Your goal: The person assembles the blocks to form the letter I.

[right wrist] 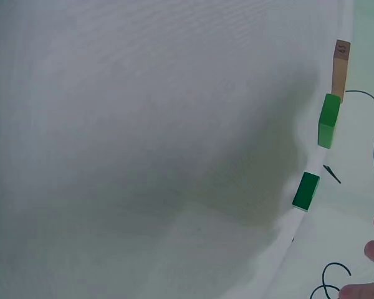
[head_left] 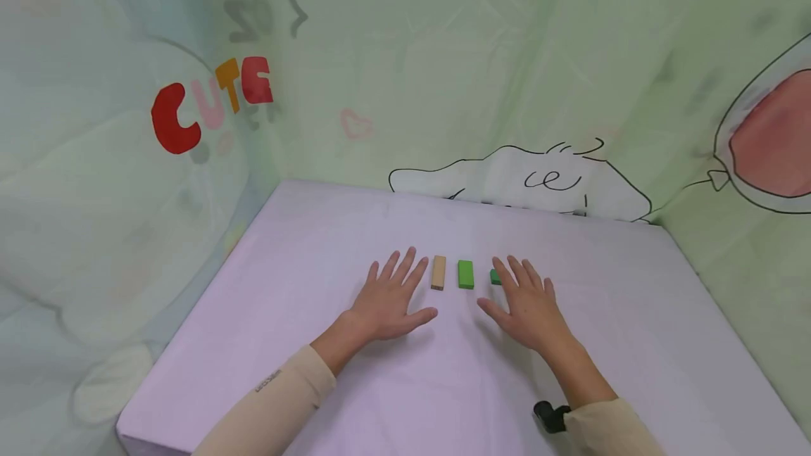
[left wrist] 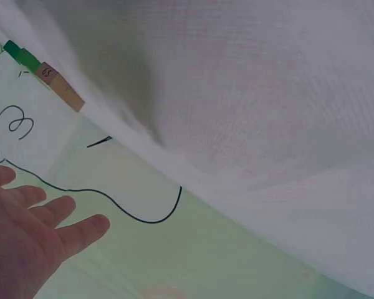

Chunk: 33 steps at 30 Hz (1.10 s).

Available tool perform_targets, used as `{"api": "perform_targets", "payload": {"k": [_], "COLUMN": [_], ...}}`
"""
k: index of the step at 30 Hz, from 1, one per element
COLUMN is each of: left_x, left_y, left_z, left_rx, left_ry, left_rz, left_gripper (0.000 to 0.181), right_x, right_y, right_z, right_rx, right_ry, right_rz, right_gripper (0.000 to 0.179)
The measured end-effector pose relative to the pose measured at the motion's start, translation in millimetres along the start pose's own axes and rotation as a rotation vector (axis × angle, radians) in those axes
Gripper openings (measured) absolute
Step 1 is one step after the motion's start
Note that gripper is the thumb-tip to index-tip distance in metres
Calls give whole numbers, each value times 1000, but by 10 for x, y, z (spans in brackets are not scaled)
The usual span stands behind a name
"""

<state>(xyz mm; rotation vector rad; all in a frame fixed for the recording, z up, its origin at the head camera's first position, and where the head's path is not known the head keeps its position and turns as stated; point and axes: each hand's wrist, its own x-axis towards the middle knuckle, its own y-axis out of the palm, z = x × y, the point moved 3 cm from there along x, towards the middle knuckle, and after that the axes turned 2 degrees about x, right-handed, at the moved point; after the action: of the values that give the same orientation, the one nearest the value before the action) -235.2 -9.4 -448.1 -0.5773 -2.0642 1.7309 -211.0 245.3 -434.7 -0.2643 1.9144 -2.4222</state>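
Note:
Three small blocks lie in a row on the table: a tan wooden block (head_left: 438, 273), a light green block (head_left: 465, 274) and a dark green block (head_left: 495, 277). In the wrist views, the tan block's end (right wrist: 343, 48) bears a marking like "65". My left hand (head_left: 389, 301) hovers with fingers spread, just left of the tan block. To the right, my right hand (head_left: 529, 305) is spread too, its fingertips overlapping part of the dark green block in the head view. Neither hand holds anything. Shadows fall on the cloth beneath both hands.
A pale lilac cloth covers the table (head_left: 253, 343). Behind and beside it hang printed curtains (head_left: 393, 55) with cartoon drawings and the word "CUTE". A small black device (head_left: 550, 416) sits at the right wrist by the sleeve cuff.

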Motion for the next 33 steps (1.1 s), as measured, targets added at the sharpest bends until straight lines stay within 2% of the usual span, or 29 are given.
{"api": "perform_targets", "payload": {"k": [7, 15, 20, 33], "left_x": [16, 24, 54, 57], "left_y": [8, -11, -25, 33], "left_z": [-30, -61, -73, -70], "left_rx": [-18, -4, 10, -26], "left_ry": [7, 3, 18, 7], "left_rz": [5, 38, 21, 35], "left_gripper": [89, 88, 88, 86], "right_x": [62, 119, 141, 180], "right_y": [9, 68, 79, 95], "right_z": [36, 71, 79, 123], "right_rx": [5, 1, -7, -8], "right_ry": [-31, -31, -20, -12], "right_rz": [-31, -3, -6, 1], "right_gripper": [78, 77, 77, 75]}}
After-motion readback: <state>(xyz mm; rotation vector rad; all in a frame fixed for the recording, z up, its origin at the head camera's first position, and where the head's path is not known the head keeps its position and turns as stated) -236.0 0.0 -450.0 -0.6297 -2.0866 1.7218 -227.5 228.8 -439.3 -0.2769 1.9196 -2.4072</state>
